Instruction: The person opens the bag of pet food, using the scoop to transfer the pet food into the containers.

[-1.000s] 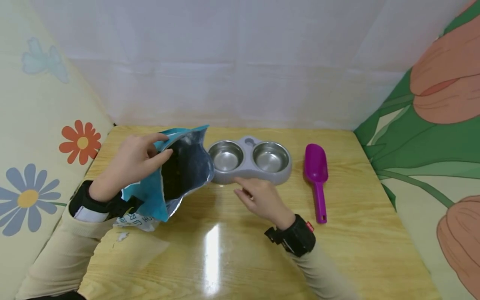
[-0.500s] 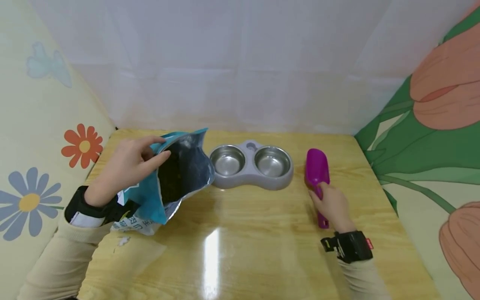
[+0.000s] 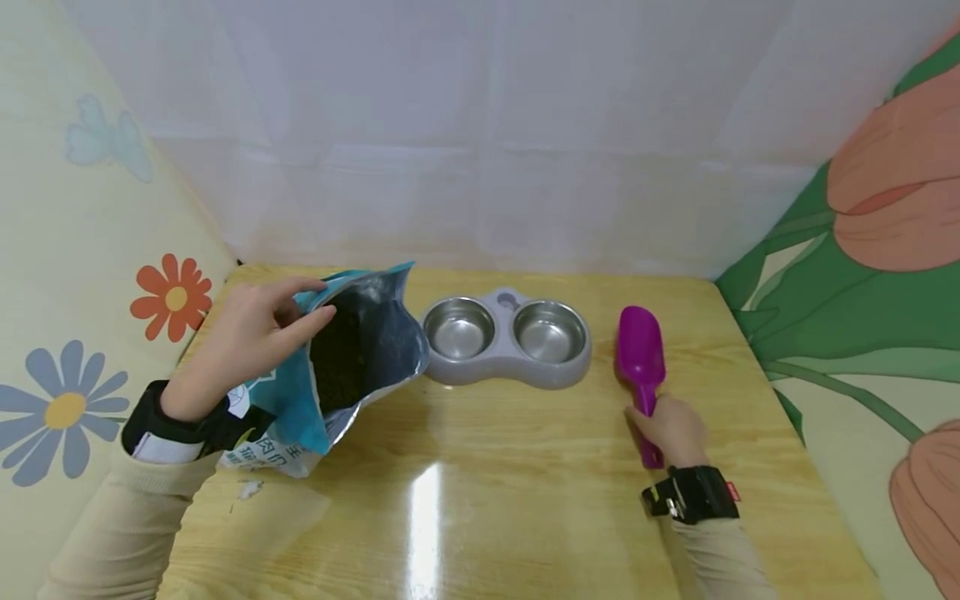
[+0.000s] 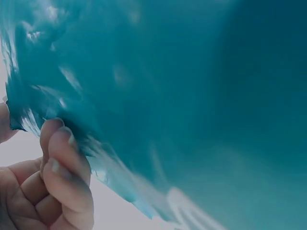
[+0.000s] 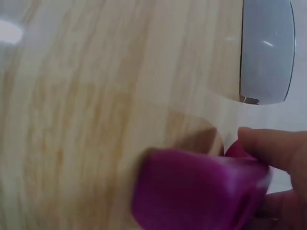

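Note:
My left hand pinches the near-left rim of a teal-and-white foil bag, thumb inside the mouth. Dark, loose contents show inside the bag, which gapes toward the right. In the left wrist view, curled fingers press against the teal outside. Over on the right, a purple scoop lies with its bowl pointing away from me. My right hand grips its handle; the right wrist view shows the thumb along the purple handle, with the other fingers partly hidden.
A grey double pet bowl with two steel dishes sits mid-table, between bag and scoop. The wooden table meets a white curtain at the back. Flower-printed panels stand on both sides. A small white scrap lies near the bag.
My right hand has gone from in front of the double bowl over to the scoop, and it now grips the handle. The left hand stays on the bag; the head view has shifted slightly.

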`<act>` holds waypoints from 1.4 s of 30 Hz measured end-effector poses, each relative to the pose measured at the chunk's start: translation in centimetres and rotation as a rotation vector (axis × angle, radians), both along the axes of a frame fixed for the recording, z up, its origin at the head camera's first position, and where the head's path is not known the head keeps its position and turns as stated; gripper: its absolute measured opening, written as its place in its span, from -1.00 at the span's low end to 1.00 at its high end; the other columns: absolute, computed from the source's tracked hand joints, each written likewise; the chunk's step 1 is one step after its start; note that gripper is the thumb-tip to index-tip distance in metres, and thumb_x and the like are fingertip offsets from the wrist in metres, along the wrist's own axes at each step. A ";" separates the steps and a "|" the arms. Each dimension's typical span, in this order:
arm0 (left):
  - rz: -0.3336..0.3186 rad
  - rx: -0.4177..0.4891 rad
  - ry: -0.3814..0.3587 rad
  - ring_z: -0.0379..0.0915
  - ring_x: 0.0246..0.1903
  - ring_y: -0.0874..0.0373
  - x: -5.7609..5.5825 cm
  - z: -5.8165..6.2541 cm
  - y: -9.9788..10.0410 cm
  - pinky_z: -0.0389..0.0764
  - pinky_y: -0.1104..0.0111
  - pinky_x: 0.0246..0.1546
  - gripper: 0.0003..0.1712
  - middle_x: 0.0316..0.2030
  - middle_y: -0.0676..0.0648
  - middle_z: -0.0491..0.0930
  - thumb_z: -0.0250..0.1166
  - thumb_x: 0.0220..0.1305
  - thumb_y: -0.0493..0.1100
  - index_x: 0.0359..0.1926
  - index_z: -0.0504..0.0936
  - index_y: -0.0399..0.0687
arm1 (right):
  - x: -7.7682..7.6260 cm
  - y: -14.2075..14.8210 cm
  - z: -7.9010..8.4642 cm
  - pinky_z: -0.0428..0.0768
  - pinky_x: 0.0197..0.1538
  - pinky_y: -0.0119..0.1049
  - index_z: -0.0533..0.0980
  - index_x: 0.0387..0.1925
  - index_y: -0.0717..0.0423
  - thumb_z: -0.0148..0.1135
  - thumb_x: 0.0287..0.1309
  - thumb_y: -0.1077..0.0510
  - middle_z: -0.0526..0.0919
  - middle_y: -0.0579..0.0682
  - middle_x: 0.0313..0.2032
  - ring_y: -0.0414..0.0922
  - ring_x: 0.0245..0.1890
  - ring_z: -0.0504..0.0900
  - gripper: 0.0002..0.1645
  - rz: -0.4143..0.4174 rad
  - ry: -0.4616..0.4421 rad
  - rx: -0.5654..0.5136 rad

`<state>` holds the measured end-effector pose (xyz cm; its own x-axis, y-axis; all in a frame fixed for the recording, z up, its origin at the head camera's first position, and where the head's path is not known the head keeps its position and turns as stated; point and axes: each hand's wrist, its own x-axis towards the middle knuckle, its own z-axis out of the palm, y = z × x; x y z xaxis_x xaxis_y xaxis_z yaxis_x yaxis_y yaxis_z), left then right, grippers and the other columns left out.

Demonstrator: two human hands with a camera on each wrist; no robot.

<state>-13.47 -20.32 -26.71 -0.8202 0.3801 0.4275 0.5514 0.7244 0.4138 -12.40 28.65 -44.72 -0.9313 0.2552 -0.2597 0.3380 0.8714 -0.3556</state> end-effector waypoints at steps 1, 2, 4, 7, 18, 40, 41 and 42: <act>0.003 0.000 -0.002 0.14 -0.81 0.31 0.0 0.0 0.0 0.17 0.41 -0.81 -0.63 -0.80 0.13 0.26 0.29 0.11 -0.20 -0.06 0.56 -0.29 | 0.0 0.0 -0.1 0.39 -0.71 -0.28 0.32 -0.52 0.26 0.10 0.13 -0.07 0.44 0.07 -0.68 -0.10 -0.76 0.44 -0.55 0.002 -0.004 -0.006; 0.006 -0.001 -0.001 0.14 -0.81 0.32 0.0 0.0 -0.1 0.17 0.41 -0.81 -0.63 -0.80 0.13 0.27 0.29 0.11 -0.20 -0.06 0.56 -0.28 | 0.0 0.0 -0.2 0.39 -0.71 -0.28 0.32 -0.54 0.25 0.09 0.13 -0.06 0.44 0.07 -0.69 -0.10 -0.76 0.44 -0.57 0.005 -0.007 -0.013; 0.011 0.001 0.000 0.13 -0.82 0.33 0.1 0.0 -0.1 0.17 0.40 -0.81 -0.63 -0.80 0.13 0.27 0.29 0.11 -0.20 -0.06 0.55 -0.28 | 0.0 0.1 -0.4 0.39 -0.71 -0.28 0.32 -0.57 0.23 0.04 0.16 -0.03 0.44 0.05 -0.71 -0.11 -0.78 0.44 -0.59 0.010 -0.007 -0.023; 0.014 0.000 0.002 0.14 -0.82 0.33 0.0 0.0 -0.1 0.17 0.40 -0.81 -0.63 -0.80 0.13 0.28 0.30 0.10 -0.20 -0.06 0.56 -0.27 | -0.1 0.3 -0.6 0.38 -0.72 -0.26 0.30 -0.56 0.24 -0.05 0.21 0.01 0.43 0.06 -0.72 -0.10 -0.80 0.43 -0.62 0.017 0.032 -0.030; 0.016 0.011 -0.011 0.16 -0.80 0.31 -0.1 -0.2 0.0 0.17 0.39 -0.81 -0.63 -0.79 0.12 0.30 0.30 0.11 -0.19 -0.05 0.56 -0.25 | 0.3 0.8 -0.4 0.26 -0.67 -0.22 0.28 -0.42 0.39 -0.08 0.28 0.01 0.34 0.15 -0.66 0.01 -0.67 0.35 -0.55 0.006 0.274 -0.022; 0.027 0.032 0.026 0.17 -0.80 0.31 -0.1 -0.4 0.1 0.18 0.40 -0.80 -0.65 -0.79 0.10 0.31 0.30 0.09 -0.24 -0.07 0.56 -0.28 | 2.1 -2.0 7.1 0.19 -0.72 -0.36 0.38 -0.40 0.32 0.20 0.12 0.19 0.28 -0.02 -0.72 -0.19 -0.77 0.22 -0.75 0.324 0.600 -0.080; 0.028 0.032 0.025 0.16 -0.80 0.31 -0.1 -0.4 0.0 0.18 0.40 -0.80 -0.64 -0.79 0.11 0.31 0.30 0.10 -0.23 -0.06 0.56 -0.28 | 2.2 -2.1 7.4 0.19 -0.71 -0.36 0.39 -0.39 0.31 0.21 0.11 0.19 0.29 -0.03 -0.72 -0.20 -0.77 0.21 -0.76 0.352 0.612 -0.082; 0.028 0.032 0.025 0.16 -0.80 0.31 -0.1 -0.4 0.0 0.18 0.40 -0.80 -0.64 -0.79 0.11 0.31 0.30 0.10 -0.23 -0.06 0.56 -0.28 | 2.3 -2.3 7.8 0.19 -0.71 -0.37 0.40 -0.37 0.31 0.22 0.10 0.19 0.29 -0.04 -0.72 -0.22 -0.77 0.22 -0.77 0.380 0.627 -0.081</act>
